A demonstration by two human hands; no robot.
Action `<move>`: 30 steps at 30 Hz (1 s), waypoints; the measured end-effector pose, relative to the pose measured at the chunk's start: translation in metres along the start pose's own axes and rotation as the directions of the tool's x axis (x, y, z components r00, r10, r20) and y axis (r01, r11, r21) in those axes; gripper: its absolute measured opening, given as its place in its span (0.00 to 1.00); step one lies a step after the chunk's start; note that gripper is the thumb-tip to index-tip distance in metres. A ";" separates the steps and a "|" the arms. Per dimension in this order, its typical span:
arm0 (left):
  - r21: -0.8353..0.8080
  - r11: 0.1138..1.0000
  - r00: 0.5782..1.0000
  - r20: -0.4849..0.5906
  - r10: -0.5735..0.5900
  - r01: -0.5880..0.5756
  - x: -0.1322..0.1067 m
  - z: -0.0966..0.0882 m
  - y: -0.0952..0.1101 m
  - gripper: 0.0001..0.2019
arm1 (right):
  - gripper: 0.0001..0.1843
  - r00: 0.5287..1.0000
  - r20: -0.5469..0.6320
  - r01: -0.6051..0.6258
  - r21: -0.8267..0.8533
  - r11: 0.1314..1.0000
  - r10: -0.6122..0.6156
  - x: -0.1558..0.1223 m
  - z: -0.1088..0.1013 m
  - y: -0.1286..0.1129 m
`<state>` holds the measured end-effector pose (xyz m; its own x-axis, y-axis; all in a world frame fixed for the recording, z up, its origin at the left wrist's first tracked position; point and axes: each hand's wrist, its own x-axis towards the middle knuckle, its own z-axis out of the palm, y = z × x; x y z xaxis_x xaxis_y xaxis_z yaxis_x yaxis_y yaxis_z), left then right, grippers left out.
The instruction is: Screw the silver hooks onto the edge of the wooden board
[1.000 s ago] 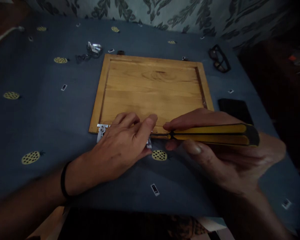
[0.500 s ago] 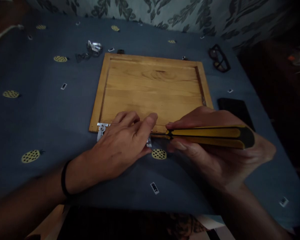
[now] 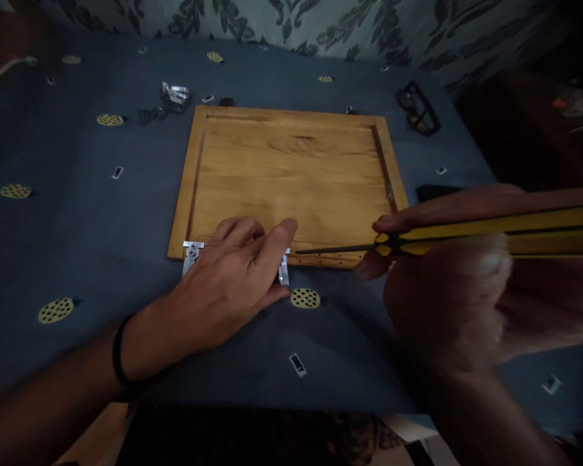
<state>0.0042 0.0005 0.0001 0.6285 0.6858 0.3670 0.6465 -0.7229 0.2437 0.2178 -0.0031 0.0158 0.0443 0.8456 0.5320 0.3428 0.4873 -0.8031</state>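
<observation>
A wooden cabinet door point(image 3: 291, 175) lies flat on a blue patterned cloth point(image 3: 78, 220). My left hand point(image 3: 233, 278) presses down on a metal hinge point(image 3: 193, 252) at the door's near edge, fingers curled over it. In my right hand point(image 3: 447, 285), closed and blurred, is a yellow and black screwdriver point(image 3: 490, 233). Its thin shaft runs level to the left, and the tip sits at the door's near edge just right of my left thumb.
Loose metal hardware point(image 3: 172, 100) lies beyond the door's far left corner. Black glasses point(image 3: 418, 110) rest at the far right, and a dark flat object point(image 3: 434, 192) is beside the door's right edge. A patterned curtain hangs behind.
My right hand has drawn back to the right with the screwdriver, baring more of its shaft. The left hand has stayed on the hinge.
</observation>
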 end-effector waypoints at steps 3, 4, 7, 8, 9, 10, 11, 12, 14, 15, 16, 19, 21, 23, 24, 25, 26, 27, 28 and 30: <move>0.006 1.000 1.000 0.014 -0.011 0.011 0.000 -0.001 0.000 0.35 | 0.10 0.998 -0.065 -0.013 -0.057 0.998 0.009 0.004 0.006 -0.004; 0.006 1.000 1.000 0.016 -0.016 0.016 0.000 -0.001 0.000 0.34 | 0.09 0.997 -0.074 -0.023 -0.074 0.997 0.017 0.006 0.007 -0.006; 0.006 1.000 0.999 0.018 -0.026 0.026 0.000 -0.001 0.000 0.33 | 0.04 0.999 -0.032 0.029 -0.099 0.995 -0.033 0.008 0.008 -0.008; 0.006 1.000 0.999 0.019 -0.029 0.029 0.000 -0.001 0.000 0.33 | 0.03 0.999 0.001 0.049 -0.104 0.993 -0.049 0.008 0.007 -0.008; 0.005 0.999 0.999 0.019 -0.033 0.033 0.000 -0.001 0.000 0.33 | 0.04 0.998 0.024 0.062 -0.111 0.992 -0.060 0.007 0.006 -0.008; 0.004 0.999 0.999 0.018 -0.038 0.038 0.000 -0.001 0.000 0.32 | 0.04 0.997 0.037 0.076 -0.123 0.989 -0.072 0.007 0.004 -0.008; 0.003 0.999 0.999 0.017 -0.044 0.044 0.000 -0.001 0.000 0.32 | 0.05 0.996 0.051 0.085 -0.137 0.987 -0.079 0.007 0.003 -0.008; 0.002 0.999 0.999 0.020 -0.050 0.050 -0.001 -0.001 0.000 0.32 | 0.06 0.994 0.070 0.090 -0.155 0.984 -0.080 0.007 0.002 -0.007; 0.007 0.998 0.998 0.029 -0.063 0.063 -0.001 0.000 0.000 0.31 | 0.08 0.992 0.089 0.103 -0.180 0.978 -0.089 0.007 0.001 -0.008; 0.012 0.997 0.997 0.037 -0.070 0.070 -0.001 0.000 0.000 0.32 | 0.09 0.991 0.096 0.109 -0.188 0.976 -0.092 0.008 0.002 -0.008; 0.017 0.997 0.996 0.044 -0.076 0.075 -0.001 0.000 0.000 0.32 | 0.10 0.990 0.100 0.115 -0.191 0.975 -0.097 0.008 0.002 -0.008; 0.017 0.996 0.995 0.047 -0.085 0.084 -0.002 0.000 0.000 0.31 | 0.12 0.989 0.091 0.128 -0.190 0.973 -0.112 0.010 0.004 -0.009; 0.006 0.996 0.995 0.045 -0.088 0.088 -0.002 0.000 -0.001 0.28 | 0.13 0.990 0.110 0.113 -0.197 0.974 -0.093 0.010 0.004 -0.009; -0.003 0.996 0.995 0.040 -0.090 0.090 -0.003 0.001 -0.001 0.27 | 0.13 0.988 0.138 0.093 -0.180 0.979 -0.069 0.010 0.004 -0.009; -0.006 0.996 0.995 0.035 -0.089 0.089 -0.003 0.001 -0.001 0.27 | 0.13 0.986 0.152 0.087 -0.159 0.983 -0.063 0.010 0.005 -0.009; -0.007 0.996 0.995 0.034 -0.091 0.091 -0.003 0.001 -0.001 0.27 | 0.13 0.985 0.160 0.080 -0.138 0.987 -0.058 0.010 0.005 -0.009; -0.008 0.996 0.995 0.033 -0.094 0.094 -0.004 0.000 -0.001 0.27 | 0.13 0.987 0.156 0.067 -0.124 0.990 -0.048 0.010 0.005 -0.009; -0.007 0.995 0.994 0.036 -0.100 0.100 -0.004 0.000 -0.001 0.27 | 0.14 0.987 0.157 0.057 -0.118 0.991 -0.038 0.009 0.006 -0.010; -0.009 0.994 0.994 0.040 -0.106 0.107 -0.004 0.000 -0.001 0.27 | 0.14 0.988 0.152 0.051 -0.119 0.992 -0.033 0.009 0.006 -0.010; -0.016 0.993 0.992 0.046 -0.114 0.115 -0.003 -0.001 -0.001 0.27 | 0.14 0.990 0.135 0.054 -0.120 0.991 -0.038 0.008 0.006 -0.011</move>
<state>0.0015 -0.0011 -0.0002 0.5695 0.7670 0.2954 0.7076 -0.6404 0.2986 0.2088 -0.0001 0.0271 -0.0957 0.8481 0.5211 0.4549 0.5029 -0.7349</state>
